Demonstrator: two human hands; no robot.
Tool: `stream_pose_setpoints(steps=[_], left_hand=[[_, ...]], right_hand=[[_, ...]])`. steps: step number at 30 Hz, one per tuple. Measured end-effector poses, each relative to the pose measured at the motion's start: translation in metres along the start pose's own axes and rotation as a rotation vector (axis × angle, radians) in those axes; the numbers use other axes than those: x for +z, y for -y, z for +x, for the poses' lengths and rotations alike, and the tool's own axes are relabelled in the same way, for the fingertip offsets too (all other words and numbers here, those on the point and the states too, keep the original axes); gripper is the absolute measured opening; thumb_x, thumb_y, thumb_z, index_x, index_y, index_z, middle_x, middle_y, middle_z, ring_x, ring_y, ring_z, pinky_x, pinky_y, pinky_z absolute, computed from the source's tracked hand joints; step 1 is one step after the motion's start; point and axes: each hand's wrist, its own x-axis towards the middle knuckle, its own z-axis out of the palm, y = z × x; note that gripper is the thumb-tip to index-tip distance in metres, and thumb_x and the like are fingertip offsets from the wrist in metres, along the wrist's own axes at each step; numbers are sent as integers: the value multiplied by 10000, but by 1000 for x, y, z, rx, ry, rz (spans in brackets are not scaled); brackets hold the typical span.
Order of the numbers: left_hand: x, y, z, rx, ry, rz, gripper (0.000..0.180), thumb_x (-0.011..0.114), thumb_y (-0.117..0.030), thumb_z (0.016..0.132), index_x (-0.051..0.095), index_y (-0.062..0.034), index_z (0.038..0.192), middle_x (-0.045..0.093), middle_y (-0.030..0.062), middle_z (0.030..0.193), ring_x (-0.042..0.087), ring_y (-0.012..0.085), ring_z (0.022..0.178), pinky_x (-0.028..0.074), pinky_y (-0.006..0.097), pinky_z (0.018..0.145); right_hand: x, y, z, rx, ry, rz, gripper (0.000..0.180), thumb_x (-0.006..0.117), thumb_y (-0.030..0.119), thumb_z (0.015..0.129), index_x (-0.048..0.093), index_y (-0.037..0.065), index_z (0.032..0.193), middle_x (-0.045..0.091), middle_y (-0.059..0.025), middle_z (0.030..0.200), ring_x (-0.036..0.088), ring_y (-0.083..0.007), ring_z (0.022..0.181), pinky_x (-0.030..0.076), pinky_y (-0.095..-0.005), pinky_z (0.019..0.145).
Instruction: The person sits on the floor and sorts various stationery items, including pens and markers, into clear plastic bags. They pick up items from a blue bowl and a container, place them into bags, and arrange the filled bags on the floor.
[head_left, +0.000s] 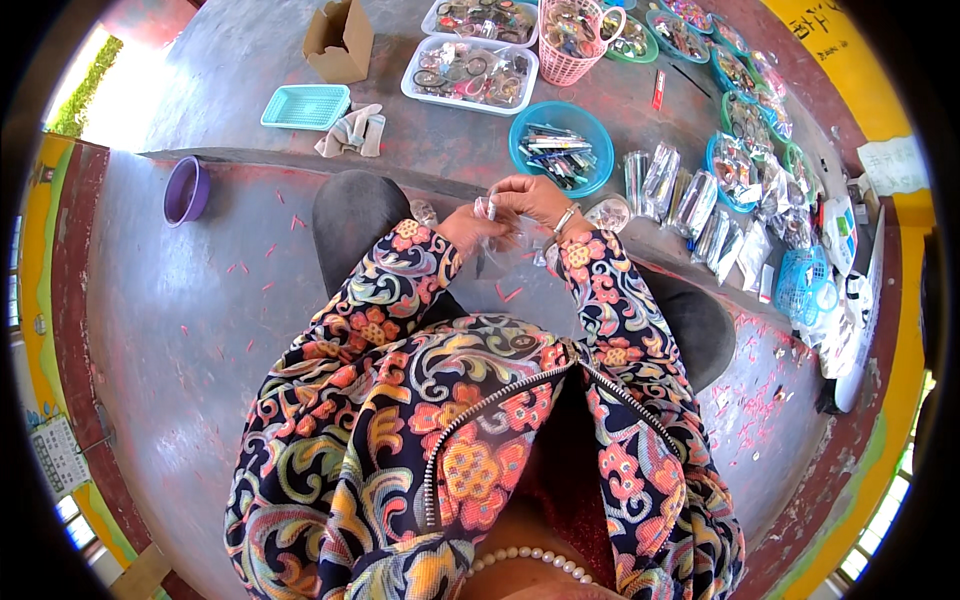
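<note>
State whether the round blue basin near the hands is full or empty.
Neither, partly filled: pen-like sticks lie heaped in the blue basin, with bare blue wall showing around them.

Dark characters (812, 24), on yellow wall (860, 85); sheet (60, 456), illegible

We can't ID the small item (484, 209) between left hand (470, 232) and right hand (537, 200), too tiny. Cardboard box (345, 62) floor hidden; rear white tray (433, 31) clipped at top edge.
</note>
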Motion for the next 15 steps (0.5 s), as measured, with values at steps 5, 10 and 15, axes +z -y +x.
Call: stream_pose_setpoints(steps=[5,10,15], left_hand=[[-8,1,3,-13,128,-34,217,600,-3,745,564,18,958,613,113,830,601,216,760,473,335,671],[8,-10,-8,-52,-9,-99,267,569,-187,830,557,24,992,617,124,874,605,223,834,481,341,722],[2,-7,-3,-34,-80,-221,447,474,-384,886,550,37,1014,618,130,902,608,220,824,493,353,742]], right_hand=[[-10,9,-5,50,-263,183,205,681,217,746,654,44,852,617,-3,714,531,-71,622,407,-212,562],[-49,-5,-5,61,-497,575,190,671,248,763,597,78,803,604,-21,678,577,-128,588,430,-241,495],[-80,-36,-3,99,-737,885,210,618,260,810,567,57,794,603,-54,673,592,-166,563,434,-250,435]])
